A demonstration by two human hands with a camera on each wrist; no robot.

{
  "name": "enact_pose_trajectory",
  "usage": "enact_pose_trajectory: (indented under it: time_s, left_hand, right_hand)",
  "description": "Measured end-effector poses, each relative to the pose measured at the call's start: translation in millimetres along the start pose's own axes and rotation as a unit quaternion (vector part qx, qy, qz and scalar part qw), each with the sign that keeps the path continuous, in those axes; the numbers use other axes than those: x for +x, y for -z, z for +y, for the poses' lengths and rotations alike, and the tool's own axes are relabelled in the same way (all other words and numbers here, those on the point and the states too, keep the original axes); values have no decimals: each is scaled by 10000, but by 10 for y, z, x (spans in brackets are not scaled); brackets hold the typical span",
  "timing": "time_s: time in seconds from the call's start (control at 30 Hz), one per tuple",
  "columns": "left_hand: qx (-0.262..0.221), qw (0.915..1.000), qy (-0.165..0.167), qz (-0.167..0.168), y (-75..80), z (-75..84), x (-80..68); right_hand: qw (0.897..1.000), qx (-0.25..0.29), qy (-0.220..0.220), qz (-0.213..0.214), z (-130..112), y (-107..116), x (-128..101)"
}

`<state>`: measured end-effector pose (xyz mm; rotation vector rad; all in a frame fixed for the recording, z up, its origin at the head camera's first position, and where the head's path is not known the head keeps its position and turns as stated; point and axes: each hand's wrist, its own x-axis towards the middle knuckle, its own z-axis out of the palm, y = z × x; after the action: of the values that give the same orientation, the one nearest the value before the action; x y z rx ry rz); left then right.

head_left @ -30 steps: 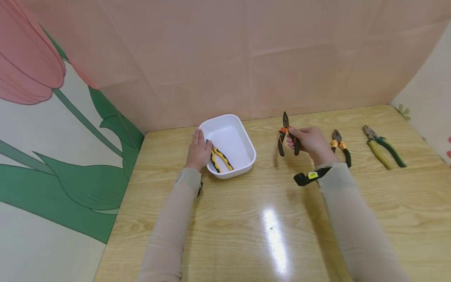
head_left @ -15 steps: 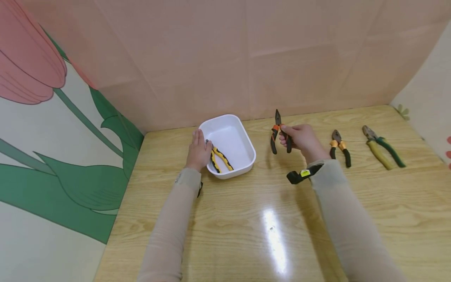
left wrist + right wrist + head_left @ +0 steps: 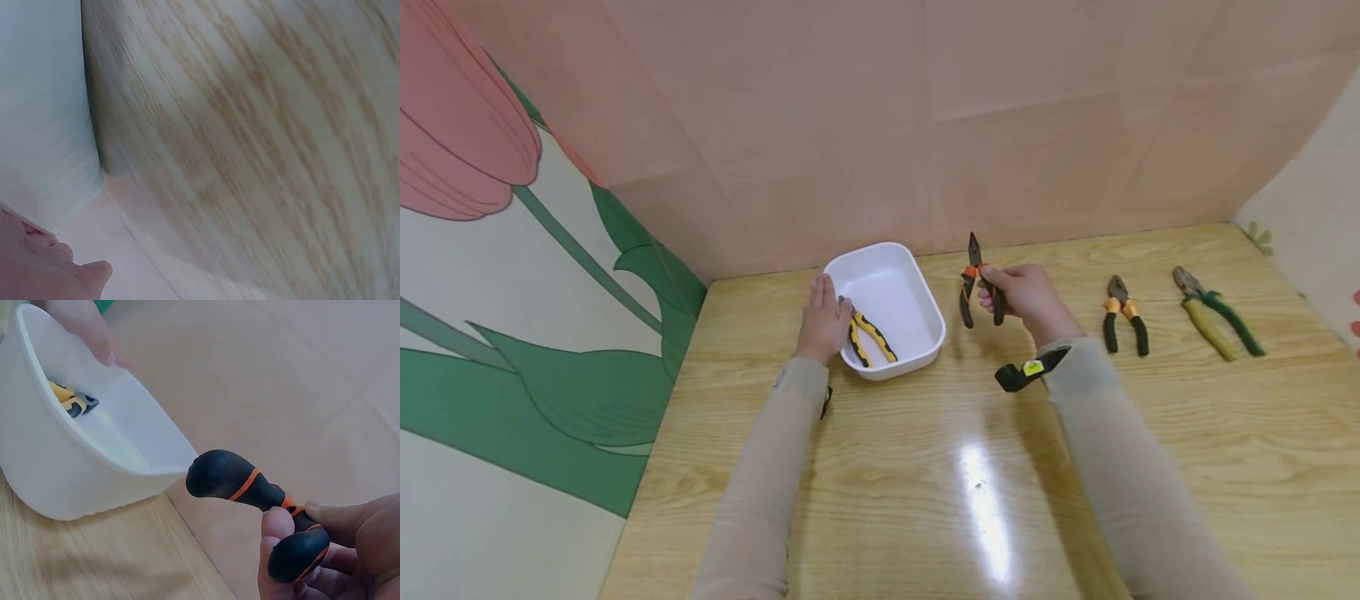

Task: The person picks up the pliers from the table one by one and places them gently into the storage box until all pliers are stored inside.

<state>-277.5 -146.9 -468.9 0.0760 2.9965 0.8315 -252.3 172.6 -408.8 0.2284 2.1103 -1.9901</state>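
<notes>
My right hand [image 3: 1026,298] holds long-nose pliers [image 3: 967,296] by one of their black-and-orange handles. They are raised above the table, just right of the white plastic box [image 3: 931,337], with the nose pointing away from me and the handles spread. In the right wrist view, thumb and fingers close round one handle [image 3: 300,553]. My left hand [image 3: 822,325] grips the box's left rim, its thumb on the inner side and its fingers along the outside. Yellow-and-black pliers [image 3: 876,336] lie inside the box, their head partly hidden by my left hand.
On the wooden table [image 3: 895,467], to the right, lie pliers with orange-and-black handles [image 3: 1124,317] and pliers with yellow-and-green handles [image 3: 1213,312]. A pinkish cloth [image 3: 880,125] hangs along the back edge. A flower-painted panel [image 3: 572,350] stands on the left.
My right hand has carried the long-nose pliers leftward, closer to the box, uncovering the orange-and-black pliers on the table. My left hand and the box have stayed in place.
</notes>
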Motion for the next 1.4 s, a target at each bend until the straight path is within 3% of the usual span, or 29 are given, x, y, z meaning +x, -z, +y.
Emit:
enact_pose_trajectory:
  time_s: [0.4, 1.4]
  left_hand:
    - [-5, 10000, 22, -11, -2, -11, 3]
    - [16, 9999, 116, -74, 13, 13, -4]
  right_hand:
    - [9998, -173, -5, -117, 11, -134, 13]
    - [9994, 50, 89, -343, -10, -420, 67]
